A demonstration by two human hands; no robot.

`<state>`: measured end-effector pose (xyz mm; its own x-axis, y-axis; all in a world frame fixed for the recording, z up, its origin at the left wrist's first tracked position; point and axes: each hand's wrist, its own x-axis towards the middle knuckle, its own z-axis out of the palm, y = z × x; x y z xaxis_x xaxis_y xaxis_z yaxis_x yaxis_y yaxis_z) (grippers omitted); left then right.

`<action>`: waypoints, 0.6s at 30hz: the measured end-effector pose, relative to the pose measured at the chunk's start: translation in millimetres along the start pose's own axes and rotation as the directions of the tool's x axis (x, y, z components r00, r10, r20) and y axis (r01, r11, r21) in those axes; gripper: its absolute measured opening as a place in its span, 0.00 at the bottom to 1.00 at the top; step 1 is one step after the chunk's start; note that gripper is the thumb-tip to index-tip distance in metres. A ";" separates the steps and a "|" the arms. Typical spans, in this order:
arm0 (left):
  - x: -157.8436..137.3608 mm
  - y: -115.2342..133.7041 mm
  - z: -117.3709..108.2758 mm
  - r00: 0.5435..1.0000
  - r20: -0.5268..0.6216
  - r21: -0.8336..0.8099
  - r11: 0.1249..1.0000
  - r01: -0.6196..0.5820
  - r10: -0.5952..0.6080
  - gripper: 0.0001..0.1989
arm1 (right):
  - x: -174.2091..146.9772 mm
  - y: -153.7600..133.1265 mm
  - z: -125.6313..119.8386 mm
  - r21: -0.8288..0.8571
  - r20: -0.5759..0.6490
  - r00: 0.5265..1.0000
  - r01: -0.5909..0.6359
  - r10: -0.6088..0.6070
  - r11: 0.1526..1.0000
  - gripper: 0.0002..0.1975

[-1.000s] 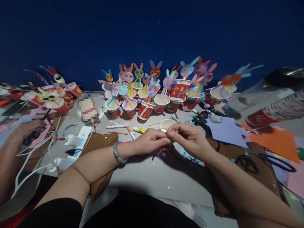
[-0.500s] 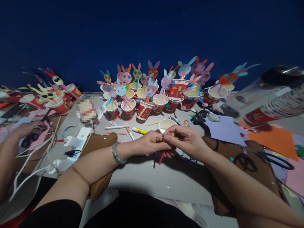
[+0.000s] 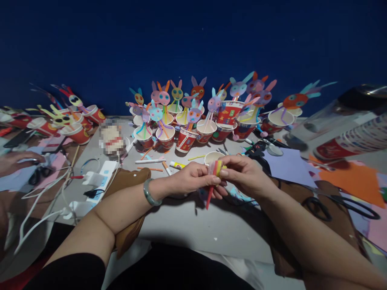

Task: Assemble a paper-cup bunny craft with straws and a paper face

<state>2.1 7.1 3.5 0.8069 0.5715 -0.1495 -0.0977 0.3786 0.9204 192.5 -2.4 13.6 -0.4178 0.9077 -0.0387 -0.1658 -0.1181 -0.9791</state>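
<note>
Above the near middle of the table, my left hand [image 3: 196, 177] is closed on a small bundle of coloured paper strips [image 3: 215, 167], pink and yellow at the top. A red strip [image 3: 209, 198] hangs below the fingers. From the other side, my right hand [image 3: 246, 172] pinches the bundle's yellow edge between thumb and fingers. Just behind both hands stands a paper cup [image 3: 212, 157], partly hidden by them. Under my right hand lies something with a light blue pattern [image 3: 242, 195], mostly covered.
Several red paper cups with paper rabbit figures [image 3: 186, 139] stand along the dark blue wall. A yellow glue stick [image 3: 177, 165] and markers lie left of centre. At right are scissors [image 3: 317, 207], purple paper [image 3: 287, 166] and stacked cups [image 3: 347, 141]. Another person's hand [image 3: 18, 163] and a power strip [image 3: 104, 177] are at left.
The pink and yellow strips now show more clearly between my hands, which have parted slightly. At the left, the other person's hand has moved away from me and further left.
</note>
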 end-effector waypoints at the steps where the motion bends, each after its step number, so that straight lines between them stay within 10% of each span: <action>1: -0.3 -1.4 -1.0 1.000 0.010 0.004 1.000 0.000 0.000 0.28 | -0.1 1.2 -0.1 0.023 0.009 1.000 -0.002 0.002 1.000 0.13; 18: 0.2 -5.4 -0.1 0.999 0.006 -0.044 0.998 0.033 -0.033 0.27 | -2.6 1.5 3.0 -0.020 0.001 1.000 0.009 -0.009 1.000 0.16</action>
<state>2.8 5.2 -1.6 0.8131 0.5545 -0.1775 -0.0967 0.4292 0.8980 190.7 -6.2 12.9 -0.4175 0.9082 -0.0299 -0.1519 -0.1022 -0.9831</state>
